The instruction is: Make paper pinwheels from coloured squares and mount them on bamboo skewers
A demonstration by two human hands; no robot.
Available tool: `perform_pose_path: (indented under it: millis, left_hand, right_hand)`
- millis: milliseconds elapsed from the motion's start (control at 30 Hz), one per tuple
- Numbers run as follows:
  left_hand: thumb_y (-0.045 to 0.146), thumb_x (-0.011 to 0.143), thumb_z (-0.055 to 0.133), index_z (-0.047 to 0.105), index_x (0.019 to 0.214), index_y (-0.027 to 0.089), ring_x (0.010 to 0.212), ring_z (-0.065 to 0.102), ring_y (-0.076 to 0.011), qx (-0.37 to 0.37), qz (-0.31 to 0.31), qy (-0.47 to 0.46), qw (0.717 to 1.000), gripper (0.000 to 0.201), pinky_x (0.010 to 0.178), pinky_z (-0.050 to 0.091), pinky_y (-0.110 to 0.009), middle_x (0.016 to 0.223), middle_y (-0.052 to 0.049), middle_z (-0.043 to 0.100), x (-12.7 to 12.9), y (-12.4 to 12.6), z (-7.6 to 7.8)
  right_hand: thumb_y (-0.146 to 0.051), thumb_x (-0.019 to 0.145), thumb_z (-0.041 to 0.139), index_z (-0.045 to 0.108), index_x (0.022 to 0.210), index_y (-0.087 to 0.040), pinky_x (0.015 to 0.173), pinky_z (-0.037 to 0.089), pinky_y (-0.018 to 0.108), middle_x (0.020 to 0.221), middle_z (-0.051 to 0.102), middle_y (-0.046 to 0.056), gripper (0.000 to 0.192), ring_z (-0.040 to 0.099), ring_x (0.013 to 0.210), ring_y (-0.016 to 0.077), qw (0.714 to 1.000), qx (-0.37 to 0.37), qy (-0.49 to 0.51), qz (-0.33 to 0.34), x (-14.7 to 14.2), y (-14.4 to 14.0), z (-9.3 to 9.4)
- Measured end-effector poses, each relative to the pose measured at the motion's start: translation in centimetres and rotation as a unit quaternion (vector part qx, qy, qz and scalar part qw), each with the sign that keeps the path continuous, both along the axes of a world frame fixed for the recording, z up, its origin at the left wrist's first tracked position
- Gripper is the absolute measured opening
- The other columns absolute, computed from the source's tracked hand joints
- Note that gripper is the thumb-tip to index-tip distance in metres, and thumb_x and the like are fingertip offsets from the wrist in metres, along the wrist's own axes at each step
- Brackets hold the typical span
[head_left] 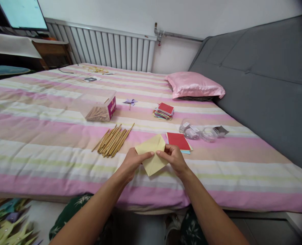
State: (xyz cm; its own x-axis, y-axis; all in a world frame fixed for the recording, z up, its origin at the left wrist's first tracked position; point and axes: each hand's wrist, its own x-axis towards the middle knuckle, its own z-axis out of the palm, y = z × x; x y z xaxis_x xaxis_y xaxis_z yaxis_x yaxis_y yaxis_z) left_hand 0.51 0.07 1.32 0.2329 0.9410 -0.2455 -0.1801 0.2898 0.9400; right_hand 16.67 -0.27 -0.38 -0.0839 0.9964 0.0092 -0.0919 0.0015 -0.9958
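Observation:
A pale yellow square of paper [153, 163] with crease lines is held up just above the bed's front part, one corner pointing toward me. My left hand [135, 161] grips its left side, thumb on top and fingers underneath. On the opposite side my right hand [173, 157] pinches it the same way; both thumbs lie close together near the middle. Behind my right hand lies a small stack of paper squares with a red sheet [178, 140] on top. A bundle of thin wooden sticks [114, 141] lies to the left of my left hand.
On the striped bed [64, 173] stand a clear plastic box [98, 114] with sticks, a purple pinwheel [130, 102], a thicker paper pile [163, 110] and clear round containers [190, 131]. A pink pillow [195, 85] lies by the grey headboard [258, 64]. Finished-looking yellow pinwheels [8, 231] sit lower left.

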Motion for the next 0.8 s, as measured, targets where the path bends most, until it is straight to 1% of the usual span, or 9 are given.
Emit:
perform_pose_path:
  millis: [233,500,567,700,800]
  left_hand:
    - [0.026,0.059,0.078,0.071,0.091,0.013,0.073,0.064,-0.0187,-0.007,0.003,-0.016,1.0,0.036,0.064,0.047,-0.026,0.09,-0.009,0.072,0.19,0.09,-0.1]
    - [0.02,0.058,0.077,0.07,0.088,0.011,0.069,0.063,-0.0176,-0.011,0.023,-0.002,1.0,0.032,0.061,0.048,-0.024,0.084,-0.008,0.072,0.23,0.18,-0.08]
    - [0.019,0.058,0.076,0.07,0.089,0.01,0.069,0.063,-0.0178,-0.012,0.023,0.003,1.0,0.032,0.061,0.048,-0.024,0.084,-0.008,0.072,0.18,0.21,-0.16]
    - [0.019,0.059,0.075,0.069,0.091,0.01,0.071,0.064,-0.0191,-0.012,0.019,0.004,1.0,0.034,0.063,0.049,-0.026,0.085,-0.009,0.072,0.14,0.2,-0.34]
    - [0.019,0.06,0.074,0.069,0.091,0.009,0.071,0.064,-0.0193,-0.012,0.013,0.006,1.0,0.033,0.062,0.049,-0.026,0.085,-0.01,0.072,0.13,0.11,-0.34]
  right_hand:
    - [-0.037,0.064,0.073,0.062,0.069,-0.016,0.053,0.043,0.025,0.065,0.062,0.001,0.024,0.056,0.056,0.0138,1.0,0.007,0.007,0.007,0.0,-0.01,-0.15]
    - [-0.036,0.066,0.072,0.064,0.075,-0.015,0.056,0.045,0.026,0.072,0.066,0.003,0.024,0.059,0.062,0.0159,1.0,0.017,-0.005,0.026,0.07,0.02,-0.41]
    - [-0.036,0.067,0.072,0.064,0.074,-0.015,0.055,0.044,0.025,0.069,0.065,0.002,0.024,0.057,0.06,0.0149,1.0,0.02,-0.007,0.023,0.13,0.03,-0.4]
    - [-0.036,0.069,0.07,0.059,0.062,-0.016,0.049,0.038,0.022,0.057,0.056,-0.002,0.024,0.05,0.052,0.0106,0.999,0.039,-0.034,-0.009,0.47,0.14,-0.24]
    - [-0.037,0.07,0.069,0.06,0.061,-0.016,0.05,0.039,0.022,0.054,0.055,-0.002,0.025,0.05,0.051,0.0105,0.997,0.047,-0.046,-0.027,0.77,0.23,-0.01]
